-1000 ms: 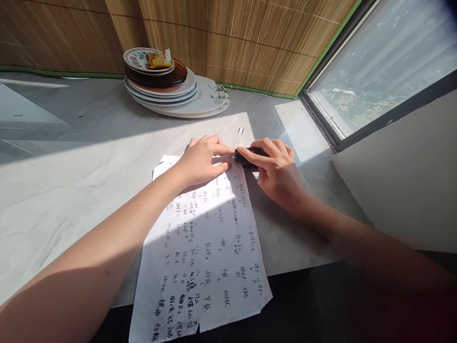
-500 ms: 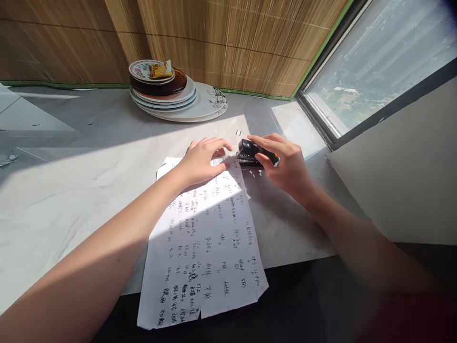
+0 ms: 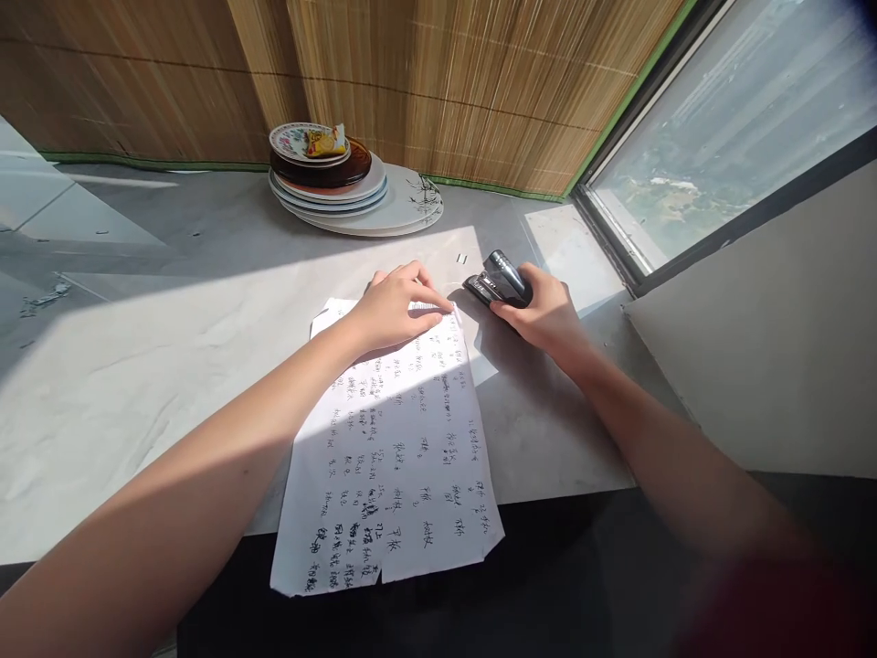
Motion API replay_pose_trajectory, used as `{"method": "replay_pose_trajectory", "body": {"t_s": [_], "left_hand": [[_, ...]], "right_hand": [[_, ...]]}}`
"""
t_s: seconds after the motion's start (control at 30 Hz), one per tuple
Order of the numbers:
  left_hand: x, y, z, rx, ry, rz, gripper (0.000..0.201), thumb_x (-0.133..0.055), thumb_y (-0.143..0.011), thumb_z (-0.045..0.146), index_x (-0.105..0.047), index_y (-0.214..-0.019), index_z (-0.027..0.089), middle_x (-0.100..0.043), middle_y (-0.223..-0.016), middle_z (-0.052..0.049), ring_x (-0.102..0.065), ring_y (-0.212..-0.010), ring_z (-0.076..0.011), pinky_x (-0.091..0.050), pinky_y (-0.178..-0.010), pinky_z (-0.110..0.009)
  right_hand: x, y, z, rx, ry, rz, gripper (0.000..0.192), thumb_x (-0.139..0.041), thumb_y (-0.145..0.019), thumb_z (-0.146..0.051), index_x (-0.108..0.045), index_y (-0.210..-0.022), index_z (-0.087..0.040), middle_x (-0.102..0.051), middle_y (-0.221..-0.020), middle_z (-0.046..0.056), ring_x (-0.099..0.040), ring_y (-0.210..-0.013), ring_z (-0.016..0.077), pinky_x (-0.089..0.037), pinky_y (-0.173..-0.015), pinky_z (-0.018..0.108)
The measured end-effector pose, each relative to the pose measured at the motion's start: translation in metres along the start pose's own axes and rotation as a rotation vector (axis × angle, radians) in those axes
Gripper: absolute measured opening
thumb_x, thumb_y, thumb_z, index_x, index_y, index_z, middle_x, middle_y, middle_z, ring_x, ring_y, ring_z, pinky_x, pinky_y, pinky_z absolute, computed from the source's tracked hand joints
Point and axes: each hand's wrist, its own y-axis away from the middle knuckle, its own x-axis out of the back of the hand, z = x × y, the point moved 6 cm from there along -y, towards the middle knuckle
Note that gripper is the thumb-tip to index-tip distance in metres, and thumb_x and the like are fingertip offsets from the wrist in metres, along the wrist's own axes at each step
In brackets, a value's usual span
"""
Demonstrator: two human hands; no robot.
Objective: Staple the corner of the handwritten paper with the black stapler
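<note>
On the counter (image 3: 137, 366), right hand (image 3: 548, 315) half hides the stapler (image 3: 500, 279).

Matt white paper sheets (image 3: 394, 439) on a smooth grey stone-look counter (image 3: 137, 366); glossy black plastic stapler (image 3: 499, 279); glazed ceramic plates (image 3: 343, 187) at the counter's far edge; rough woven bamboo screen (image 3: 438, 82)

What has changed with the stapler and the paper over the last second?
The right hand has drawn the black stapler off the top right corner of the white handwritten paper sheets and set it down to the right on the grey marble-look counter, gripping it throughout. The left hand stays pressed flat on the top of the sheets, which have not shifted. The stack of plates is unmoved.
</note>
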Motion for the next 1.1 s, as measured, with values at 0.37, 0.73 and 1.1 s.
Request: {"method": "replay_pose_trajectory", "body": {"t_s": [0.37, 0.73, 1.1], "left_hand": [[0.0, -0.001, -0.001, -0.042, -0.026, 0.022, 0.019, -0.076, -0.093, 0.026, -0.09, -0.106, 0.032, -0.069, -0.113, -0.006, -0.065, -0.113, -0.0287, -0.041, -0.119, -0.061], [0.003, -0.009, -0.013, 0.01, 0.195, 0.084, 0.03, -0.078, -0.087, 0.033, -0.084, -0.116, 0.026, -0.069, -0.112, -0.007, -0.066, -0.1, -0.0253, -0.051, -0.105, -0.048], [0.042, -0.008, -0.052, 0.279, 1.08, 0.645, 0.018, -0.064, -0.095, 0.03, -0.064, -0.08, 0.02, -0.059, -0.08, -0.001, -0.054, -0.067, -0.0115, -0.039, -0.057, -0.021]], "right_hand": [[-0.011, -0.013, 0.004, 0.033, -0.132, 0.04, 0.03, -0.072, -0.075, -0.033, -0.043, -0.078, -0.027, -0.047, -0.07, -0.005, -0.042, -0.07, 0.0166, -0.036, -0.067, 0.034], [0.013, 0.018, -0.029, -0.066, -0.16, 0.224, 0.026, -0.068, -0.082, -0.031, -0.042, -0.078, -0.028, -0.048, -0.07, -0.005, -0.043, -0.067, 0.0162, -0.034, -0.063, 0.033], [-0.051, 0.104, -0.118, -0.013, -0.012, -0.137, 0.014, -0.063, -0.093, -0.036, -0.052, -0.097, -0.027, -0.069, -0.095, 0.007, -0.066, -0.087, 0.0263, -0.047, -0.066, 0.035]]}}
